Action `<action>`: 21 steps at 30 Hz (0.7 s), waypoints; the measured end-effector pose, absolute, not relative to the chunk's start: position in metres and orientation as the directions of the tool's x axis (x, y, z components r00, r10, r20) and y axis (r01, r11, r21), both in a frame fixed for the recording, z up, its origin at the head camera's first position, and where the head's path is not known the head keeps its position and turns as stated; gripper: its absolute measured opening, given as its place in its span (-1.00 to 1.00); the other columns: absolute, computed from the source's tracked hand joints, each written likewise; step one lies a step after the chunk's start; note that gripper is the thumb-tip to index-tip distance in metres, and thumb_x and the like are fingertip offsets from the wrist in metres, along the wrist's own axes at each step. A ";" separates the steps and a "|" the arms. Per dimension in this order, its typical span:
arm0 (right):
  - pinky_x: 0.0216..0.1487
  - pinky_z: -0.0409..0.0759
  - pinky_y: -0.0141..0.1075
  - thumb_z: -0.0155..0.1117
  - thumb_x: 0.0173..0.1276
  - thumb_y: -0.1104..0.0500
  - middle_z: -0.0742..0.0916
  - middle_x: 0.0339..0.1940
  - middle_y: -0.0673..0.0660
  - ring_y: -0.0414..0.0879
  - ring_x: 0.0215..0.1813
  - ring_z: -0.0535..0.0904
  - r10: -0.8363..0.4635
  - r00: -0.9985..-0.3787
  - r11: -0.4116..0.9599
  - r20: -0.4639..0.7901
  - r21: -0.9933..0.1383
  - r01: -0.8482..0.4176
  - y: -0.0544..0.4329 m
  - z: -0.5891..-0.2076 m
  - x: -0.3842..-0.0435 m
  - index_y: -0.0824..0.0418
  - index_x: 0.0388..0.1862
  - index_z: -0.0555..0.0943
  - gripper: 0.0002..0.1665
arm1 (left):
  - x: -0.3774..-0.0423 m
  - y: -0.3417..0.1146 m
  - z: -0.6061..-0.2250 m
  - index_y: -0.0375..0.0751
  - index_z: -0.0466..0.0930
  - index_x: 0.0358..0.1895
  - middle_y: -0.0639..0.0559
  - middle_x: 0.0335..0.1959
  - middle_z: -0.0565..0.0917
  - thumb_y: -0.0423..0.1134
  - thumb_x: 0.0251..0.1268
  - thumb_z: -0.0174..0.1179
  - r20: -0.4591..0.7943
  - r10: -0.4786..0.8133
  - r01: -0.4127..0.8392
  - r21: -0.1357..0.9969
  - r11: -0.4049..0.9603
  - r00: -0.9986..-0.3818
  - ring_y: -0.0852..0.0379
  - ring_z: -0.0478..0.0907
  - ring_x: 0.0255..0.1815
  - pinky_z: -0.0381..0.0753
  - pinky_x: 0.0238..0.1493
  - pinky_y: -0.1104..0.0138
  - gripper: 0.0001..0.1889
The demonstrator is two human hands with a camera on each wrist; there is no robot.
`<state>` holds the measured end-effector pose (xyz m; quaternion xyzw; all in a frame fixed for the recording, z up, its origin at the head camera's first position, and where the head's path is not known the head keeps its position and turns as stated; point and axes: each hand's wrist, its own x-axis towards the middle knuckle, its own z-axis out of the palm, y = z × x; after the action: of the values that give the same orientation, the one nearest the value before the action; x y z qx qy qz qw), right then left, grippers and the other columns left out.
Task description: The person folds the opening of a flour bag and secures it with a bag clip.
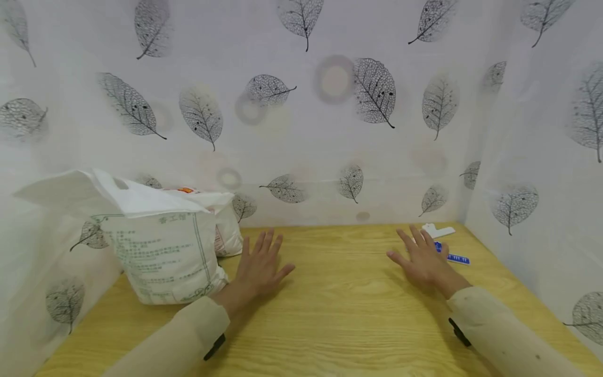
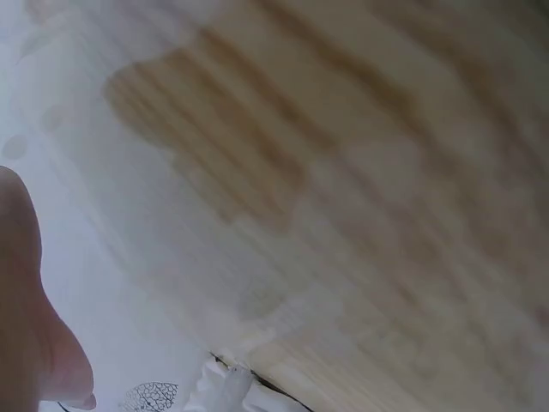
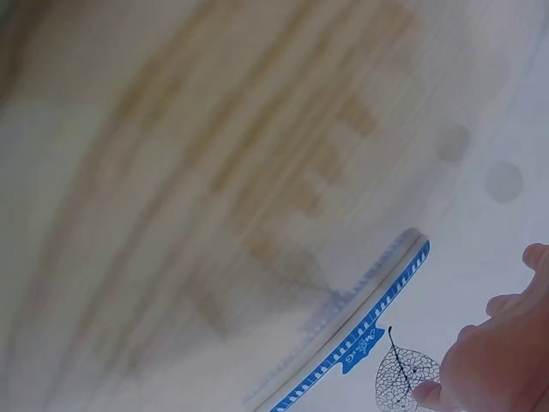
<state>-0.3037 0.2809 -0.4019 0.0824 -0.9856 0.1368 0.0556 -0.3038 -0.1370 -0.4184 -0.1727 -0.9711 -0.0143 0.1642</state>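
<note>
My left hand (image 1: pixel 260 266) has its fingers spread straight over the wooden table, close to the right side of a large white bag (image 1: pixel 160 262) with green print. That bag stands upright, its top folded over with a handle hole showing. My right hand (image 1: pixel 424 264) is also spread, fingers straight, and holds nothing. Just past its fingers lies a blue strip (image 1: pixel 458 258) with white marks, partly hidden by the hand. The right wrist view shows this blue strip (image 3: pixel 390 292) as long and narrow, with a small lettered tab. Behind it is a white angled piece (image 1: pixel 441 231).
A smaller white bag (image 1: pixel 229 230) with red print stands behind the large one. The wooden table (image 1: pixel 339 303) ends at a pale curtain (image 1: pixel 301 141) printed with leaves, which also closes off both sides.
</note>
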 end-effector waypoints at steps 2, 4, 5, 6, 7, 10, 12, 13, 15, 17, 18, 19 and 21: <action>0.22 -0.32 0.62 -0.20 0.42 -0.54 -0.09 0.65 0.35 0.48 0.58 -0.23 -0.152 -0.980 0.948 0.130 -0.261 -0.182 0.279 -0.402 -0.304 0.06 0.65 -0.02 0.06 | -0.303 -0.138 -0.418 -0.08 0.05 0.59 -0.14 0.63 0.03 0.39 0.41 -0.09 0.321 0.325 0.337 -0.017 0.941 -0.890 -0.17 -0.02 0.63 -0.17 0.50 -0.27 -0.14; 0.21 -0.32 0.63 -0.19 0.42 -0.53 -0.09 0.65 0.35 0.49 0.58 -0.24 -0.158 -0.979 0.947 0.130 -0.262 -0.187 0.277 -0.403 -0.304 0.06 0.65 -0.01 0.05 | -0.303 -0.140 -0.417 -0.07 0.03 0.60 -0.14 0.64 0.00 0.38 0.42 -0.10 0.316 0.322 0.337 -0.007 0.942 -0.893 -0.17 -0.04 0.63 -0.18 0.51 -0.27 -0.14; 0.21 -0.32 0.63 -0.19 0.43 -0.52 -0.09 0.65 0.34 0.48 0.58 -0.24 -0.158 -0.979 0.946 0.128 -0.263 -0.188 0.276 -0.403 -0.304 0.05 0.65 -0.01 0.04 | -0.303 -0.141 -0.417 -0.07 0.02 0.60 -0.13 0.64 -0.02 0.38 0.42 -0.10 0.314 0.321 0.336 -0.005 0.942 -0.894 -0.17 -0.05 0.63 -0.20 0.51 -0.27 -0.14; 0.22 -0.33 0.63 -0.19 0.43 -0.52 -0.09 0.66 0.32 0.47 0.59 -0.25 -0.159 -0.979 0.946 0.129 -0.265 -0.189 0.275 -0.403 -0.303 0.05 0.65 0.00 0.03 | -0.303 -0.142 -0.417 -0.09 0.03 0.60 -0.14 0.64 -0.02 0.37 0.43 -0.10 0.322 0.323 0.340 -0.003 0.940 -0.890 -0.18 -0.05 0.63 -0.20 0.51 -0.27 -0.14; 0.21 -0.33 0.63 -0.17 0.44 -0.50 -0.08 0.66 0.32 0.47 0.58 -0.25 -0.163 -0.978 0.944 0.133 -0.269 -0.194 0.274 -0.403 -0.304 0.05 0.65 0.01 0.02 | -0.303 -0.143 -0.417 -0.09 0.01 0.60 -0.14 0.64 -0.04 0.37 0.43 -0.10 0.325 0.323 0.342 -0.002 0.940 -0.889 -0.18 -0.05 0.63 -0.21 0.52 -0.26 -0.14; 0.23 -0.33 0.62 -0.16 0.46 -0.48 -0.07 0.66 0.30 0.46 0.59 -0.25 -0.169 -0.976 0.942 0.140 -0.268 -0.201 0.270 -0.404 -0.303 0.04 0.65 0.01 -0.01 | -0.301 -0.145 -0.417 -0.12 0.01 0.60 -0.15 0.64 -0.05 0.35 0.43 -0.08 0.341 0.329 0.350 0.000 0.937 -0.881 -0.19 -0.05 0.63 -0.23 0.52 -0.25 -0.14; 0.23 -0.32 0.62 -0.14 0.47 -0.45 -0.06 0.66 0.29 0.46 0.59 -0.23 -0.179 -0.973 0.940 0.147 -0.267 -0.213 0.267 -0.405 -0.304 0.04 0.64 0.02 -0.03 | -0.300 -0.147 -0.418 -0.12 0.02 0.60 -0.16 0.64 -0.04 0.34 0.43 -0.07 0.348 0.332 0.353 -0.003 0.935 -0.877 -0.19 -0.03 0.62 -0.22 0.52 -0.25 -0.13; 0.23 -0.32 0.63 -0.13 0.48 -0.44 -0.06 0.66 0.29 0.46 0.59 -0.22 -0.184 -0.971 0.939 0.150 -0.266 -0.219 0.266 -0.405 -0.304 0.04 0.64 0.02 -0.04 | -0.299 -0.147 -0.418 -0.13 0.01 0.60 -0.16 0.64 -0.04 0.34 0.43 -0.06 0.348 0.333 0.354 -0.004 0.935 -0.876 -0.20 -0.02 0.62 -0.21 0.52 -0.25 -0.13; 0.24 -0.31 0.62 -0.13 0.48 -0.44 -0.04 0.67 0.25 0.42 0.60 -0.20 -0.193 -0.968 0.939 0.159 -0.256 -0.229 0.263 -0.405 -0.304 0.04 0.64 0.02 -0.04 | -0.298 -0.148 -0.419 -0.16 0.03 0.59 -0.16 0.63 -0.03 0.33 0.42 -0.04 0.355 0.339 0.361 -0.005 0.933 -0.871 -0.21 0.00 0.61 -0.19 0.51 -0.25 -0.12; 0.25 -0.28 0.62 -0.14 0.47 -0.45 -0.01 0.68 0.20 0.38 0.61 -0.17 -0.209 -0.962 0.937 0.177 -0.246 -0.249 0.261 -0.405 -0.305 0.05 0.64 0.03 -0.03 | -0.297 -0.150 -0.420 -0.20 0.04 0.59 -0.16 0.63 -0.01 0.34 0.41 -0.04 0.366 0.341 0.362 -0.012 0.932 -0.866 -0.20 0.02 0.61 -0.15 0.51 -0.25 -0.11; 0.25 -0.27 0.62 -0.14 0.47 -0.45 0.00 0.68 0.19 0.37 0.61 -0.15 -0.219 -0.957 0.934 0.189 -0.244 -0.262 0.259 -0.405 -0.304 0.06 0.64 0.05 -0.03 | -0.297 -0.150 -0.421 -0.22 0.04 0.58 -0.15 0.63 0.00 0.35 0.41 -0.04 0.371 0.342 0.363 -0.014 0.932 -0.863 -0.20 0.04 0.61 -0.13 0.51 -0.25 -0.10; 0.26 -0.25 0.61 -0.14 0.46 -0.46 0.02 0.68 0.18 0.36 0.61 -0.13 -0.230 -0.953 0.931 0.199 -0.240 -0.274 0.257 -0.404 -0.305 0.07 0.64 0.06 -0.03 | -0.297 -0.151 -0.421 -0.24 0.06 0.57 -0.16 0.63 0.02 0.35 0.40 -0.03 0.379 0.345 0.367 -0.016 0.930 -0.859 -0.20 0.05 0.60 -0.11 0.50 -0.26 -0.09; 0.26 -0.24 0.61 -0.13 0.45 -0.47 0.05 0.67 0.16 0.33 0.61 -0.10 -0.247 -0.945 0.926 0.214 -0.234 -0.295 0.253 -0.403 -0.305 0.07 0.63 0.08 -0.02 | -0.296 -0.152 -0.421 -0.27 0.04 0.57 -0.15 0.63 0.01 0.37 0.40 -0.05 0.375 0.347 0.367 -0.020 0.930 -0.860 -0.19 0.04 0.61 -0.10 0.50 -0.26 -0.07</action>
<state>-0.3047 0.2532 -0.4026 0.1386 -0.9772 0.1327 0.0908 -0.2959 -0.1521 -0.4209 -0.1851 -0.9639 -0.0262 0.1896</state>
